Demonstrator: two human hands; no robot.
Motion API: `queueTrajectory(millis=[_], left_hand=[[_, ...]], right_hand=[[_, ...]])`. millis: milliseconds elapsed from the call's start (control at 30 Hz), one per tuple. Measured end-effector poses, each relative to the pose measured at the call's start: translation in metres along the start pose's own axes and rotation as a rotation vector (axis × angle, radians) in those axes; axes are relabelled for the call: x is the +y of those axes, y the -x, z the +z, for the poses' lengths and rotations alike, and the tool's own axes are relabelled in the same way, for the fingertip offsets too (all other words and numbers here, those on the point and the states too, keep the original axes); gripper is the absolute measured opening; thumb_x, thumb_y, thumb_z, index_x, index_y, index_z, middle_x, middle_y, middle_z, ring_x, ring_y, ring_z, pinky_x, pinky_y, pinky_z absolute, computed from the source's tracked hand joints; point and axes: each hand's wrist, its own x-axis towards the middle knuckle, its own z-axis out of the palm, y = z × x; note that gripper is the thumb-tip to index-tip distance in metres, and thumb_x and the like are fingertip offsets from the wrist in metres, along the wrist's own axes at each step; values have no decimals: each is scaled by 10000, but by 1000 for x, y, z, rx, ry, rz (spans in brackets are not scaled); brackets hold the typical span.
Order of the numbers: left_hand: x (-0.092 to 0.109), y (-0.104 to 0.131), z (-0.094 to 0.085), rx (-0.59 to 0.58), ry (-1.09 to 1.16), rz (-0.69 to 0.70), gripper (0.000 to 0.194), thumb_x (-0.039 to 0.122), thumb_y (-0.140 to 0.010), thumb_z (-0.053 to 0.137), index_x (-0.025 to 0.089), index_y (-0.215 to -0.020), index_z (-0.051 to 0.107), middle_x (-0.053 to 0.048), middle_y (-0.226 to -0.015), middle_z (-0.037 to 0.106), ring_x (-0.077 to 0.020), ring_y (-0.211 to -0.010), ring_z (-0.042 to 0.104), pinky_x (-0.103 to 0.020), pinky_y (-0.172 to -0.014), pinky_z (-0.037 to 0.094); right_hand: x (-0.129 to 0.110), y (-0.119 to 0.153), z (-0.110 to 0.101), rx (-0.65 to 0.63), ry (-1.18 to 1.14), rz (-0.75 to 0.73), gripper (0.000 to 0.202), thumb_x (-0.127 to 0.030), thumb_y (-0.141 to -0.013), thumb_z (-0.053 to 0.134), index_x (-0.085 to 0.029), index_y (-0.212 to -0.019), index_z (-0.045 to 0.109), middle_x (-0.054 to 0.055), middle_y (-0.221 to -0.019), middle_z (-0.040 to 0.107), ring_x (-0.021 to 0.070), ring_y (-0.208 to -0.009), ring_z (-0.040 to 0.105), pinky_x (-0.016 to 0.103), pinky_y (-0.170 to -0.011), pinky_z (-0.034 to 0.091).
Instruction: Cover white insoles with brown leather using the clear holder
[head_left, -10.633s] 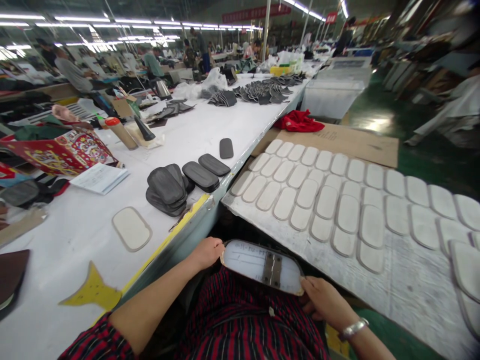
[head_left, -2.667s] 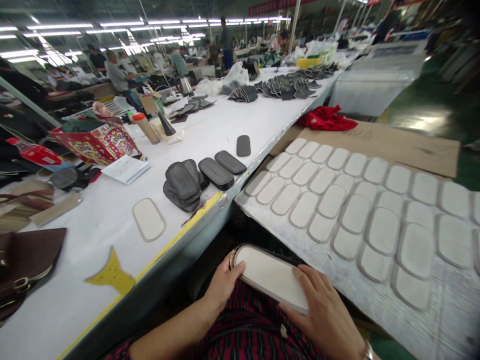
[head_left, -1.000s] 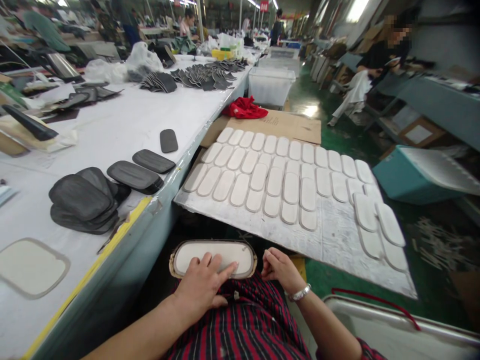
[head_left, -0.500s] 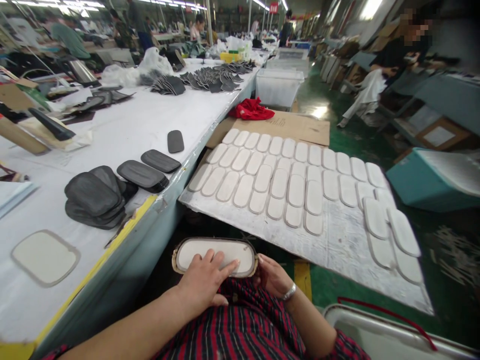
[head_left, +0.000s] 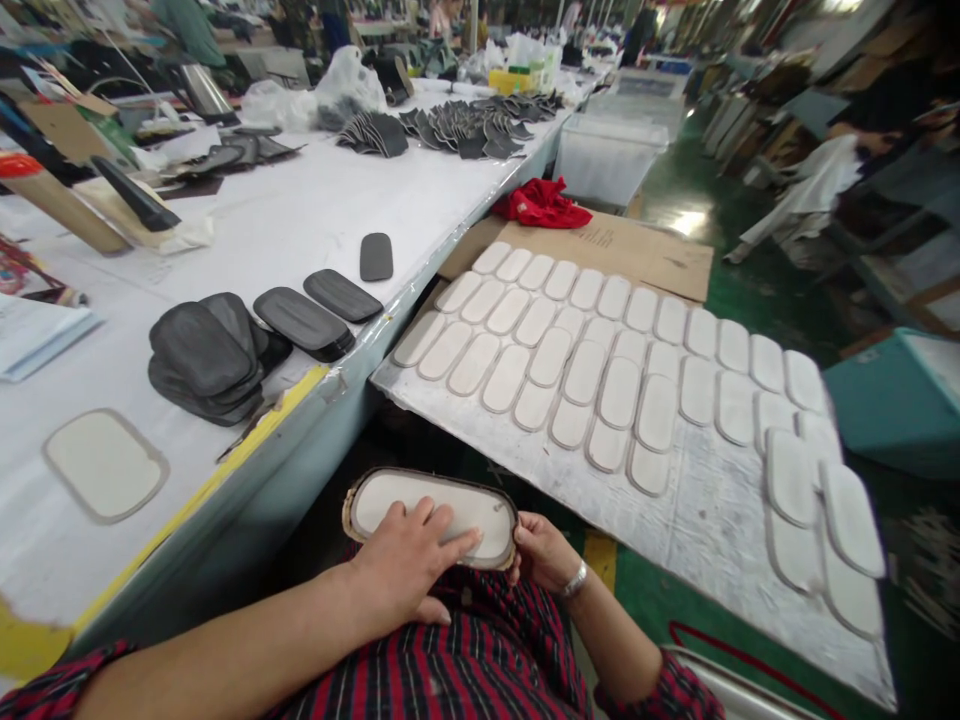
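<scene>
A long oval panel (head_left: 367, 503) with a white face and grey rim is held in front of my striped shirt. The rim has a rough tan edge at the left end. My left hand (head_left: 412, 560) lies across the white face, fingers stretched out and somewhat apart. At the right end of the panel, my right hand (head_left: 546, 552) pinches the rim between thumb and fingers. To the right, many similar white oval pieces (head_left: 472, 363) lie in rows on a grey board (head_left: 697, 530), some overlapping.
On the white table (head_left: 300, 210) at left sit dark oval pads (head_left: 202, 350) in stacks and one white oval piece (head_left: 109, 465). A red cloth (head_left: 544, 203) rests on cardboard (head_left: 645, 255) behind the board. A teal bin (head_left: 892, 400) stands at right.
The view has turned left and downward, so the table and board sit further right. The held panel tilts more, its right end lower. Both hands keep their places on it.
</scene>
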Motion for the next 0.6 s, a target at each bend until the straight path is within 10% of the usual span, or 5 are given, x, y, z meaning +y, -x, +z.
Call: queueTrajectory(millis=[400,500,600], left_hand=[[10,13,3,51,126,-50,937,679,-544,602,286,-1331,280,-164,-1167,438,-352,-1017,386,-527,-790,343],[-12,39,3,139,465,-15,798,606,-684,540,284,-1348,237,-122,-1204,447,-296,-1065,408,-470,-891,335],[-57,63,24,493,1090,-244,444,468,-841,397,248,-1227,404,-57,-1089,519,-172,-949,496,-313,-862,389]], right_hand=[[-57,21,41,343,558,361,374,-522,-672,612,-187,-646,447,-2,-541,631,178,-535,643,262,-483,490],[-55,21,40,344,582,361,391,-541,-678,596,-184,-643,441,5,-560,631,155,-515,632,218,-451,450],[-48,22,36,326,535,317,409,-556,-684,581,-182,-636,422,-4,-540,610,123,-463,604,182,-413,396]])
